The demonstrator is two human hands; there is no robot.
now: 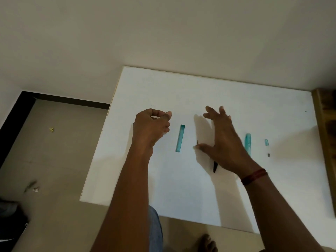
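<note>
Pen parts lie in a row on a white board (181,88). A clear teal barrel (180,138) lies between my hands. To its right lies a thin dark refill (197,139), then a black pointed tip (215,167) half under my right hand. A teal cap (247,142) shows behind that hand, and further right are a small teal piece (266,142) and a tiny grey piece (269,155). My right hand (223,140) hovers with fingers spread, its thumb tip beside the refill's near end. My left hand (151,127) is curled, thumb against fingertips, with nothing visible in it.
The board lies on a beige floor against a pale wall. A wooden piece of furniture (325,124) borders its right edge. Paper scraps (51,129) and more scraps (34,188) lie on the floor at left. A bare foot (207,242) is near the board's front edge.
</note>
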